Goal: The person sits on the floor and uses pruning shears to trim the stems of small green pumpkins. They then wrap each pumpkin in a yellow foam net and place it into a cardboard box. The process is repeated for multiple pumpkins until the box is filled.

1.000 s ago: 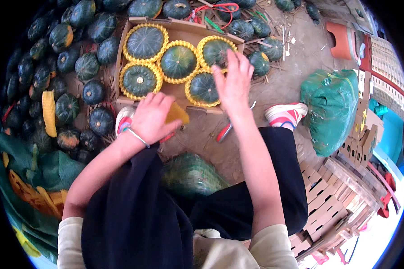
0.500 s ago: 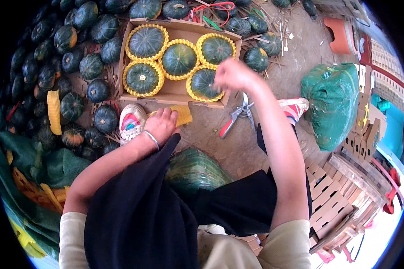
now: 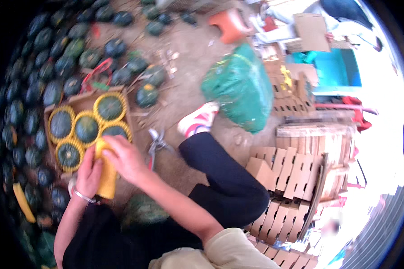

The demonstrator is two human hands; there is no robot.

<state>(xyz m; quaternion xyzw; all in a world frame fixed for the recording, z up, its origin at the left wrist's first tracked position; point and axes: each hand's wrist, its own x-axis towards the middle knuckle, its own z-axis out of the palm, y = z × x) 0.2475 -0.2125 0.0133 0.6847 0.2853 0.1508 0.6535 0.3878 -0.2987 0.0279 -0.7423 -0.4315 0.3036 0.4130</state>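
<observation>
Toward half past eight in the view, a yellow sleeve [image 3: 107, 181] hangs flat and seemingly empty between the two hands. The left hand [image 3: 90, 174] has a narrow grip on its left edge; the right hand [image 3: 126, 160] pinches its upper end, thumb against the net. At eleven o'clock from the sleeve, just beyond the fingers, sits the box [image 3: 81, 104] with five sleeved pumpkins [image 3: 86, 129], one partly hidden by the right hand. Bare pumpkins [image 3: 52, 93] crowd the floor [image 3: 184, 74] toward ten o'clock in the view. Shears [image 3: 156, 145] lie near the right hand at its two o'clock, touched by neither hand.

The step in hand looks like readying the sleeve, not yet fitting it. The next move seems to call for parting the two layers at the upper end with both thumbs, spreading the mouth evenly, then a bare pumpkin to put in it.
</observation>
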